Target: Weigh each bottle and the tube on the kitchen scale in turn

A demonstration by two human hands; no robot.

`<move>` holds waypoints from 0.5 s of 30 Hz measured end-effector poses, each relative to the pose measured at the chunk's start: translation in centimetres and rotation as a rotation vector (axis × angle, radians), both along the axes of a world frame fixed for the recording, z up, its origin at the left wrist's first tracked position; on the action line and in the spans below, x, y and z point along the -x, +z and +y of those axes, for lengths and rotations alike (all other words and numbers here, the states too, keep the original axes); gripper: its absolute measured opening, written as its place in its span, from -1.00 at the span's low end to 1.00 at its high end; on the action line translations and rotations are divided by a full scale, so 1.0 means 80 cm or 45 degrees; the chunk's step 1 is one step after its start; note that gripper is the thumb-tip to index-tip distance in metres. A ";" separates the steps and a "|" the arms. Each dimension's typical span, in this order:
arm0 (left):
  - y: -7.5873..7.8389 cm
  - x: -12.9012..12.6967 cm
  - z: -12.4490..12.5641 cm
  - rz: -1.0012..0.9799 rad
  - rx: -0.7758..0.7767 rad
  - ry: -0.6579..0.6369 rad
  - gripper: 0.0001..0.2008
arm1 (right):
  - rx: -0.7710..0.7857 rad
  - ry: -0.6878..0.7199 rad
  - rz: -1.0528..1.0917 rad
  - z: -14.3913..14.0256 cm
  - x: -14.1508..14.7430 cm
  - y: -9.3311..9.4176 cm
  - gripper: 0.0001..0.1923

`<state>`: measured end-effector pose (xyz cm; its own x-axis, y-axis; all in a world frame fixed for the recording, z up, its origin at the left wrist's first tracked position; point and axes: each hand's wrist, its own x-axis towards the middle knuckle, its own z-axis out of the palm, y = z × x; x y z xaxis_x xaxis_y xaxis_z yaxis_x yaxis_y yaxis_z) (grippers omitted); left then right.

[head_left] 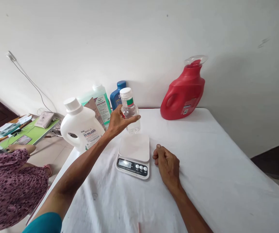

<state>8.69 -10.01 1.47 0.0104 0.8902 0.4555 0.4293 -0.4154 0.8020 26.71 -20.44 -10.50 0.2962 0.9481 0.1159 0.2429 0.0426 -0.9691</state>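
My left hand [118, 122] is closed around a clear bottle [131, 111] with a white cap and a green and red label. The bottle is upright, just behind a white digital kitchen scale [134, 147]; whether its base touches the table I cannot tell. Nothing lies on the scale's plate, and its display is lit but too small to read. To the right of the scale, my right hand [167, 164] rests on the cloth with its fingers curled into a loose fist, and no object shows in it.
Left of the scale stand a white detergent jug [78, 124], a green liquid bottle [101, 102] and a blue bottle [116, 95]. A red jug [184, 92] leans near the wall. White cloth [217, 181] covers the table. A person [13, 187] sits at a green table [36, 131].
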 end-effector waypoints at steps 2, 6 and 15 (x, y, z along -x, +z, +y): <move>-0.002 0.005 -0.028 0.021 0.021 -0.043 -0.55 | 0.001 -0.006 -0.013 0.000 0.000 0.001 -0.29; -0.018 0.010 -0.058 0.077 0.081 -0.072 -0.53 | 0.012 -0.035 -0.043 -0.001 0.002 0.003 -0.27; -0.037 0.003 -0.069 0.144 0.185 -0.042 -0.48 | 0.044 -0.051 -0.076 0.000 0.003 0.002 -0.24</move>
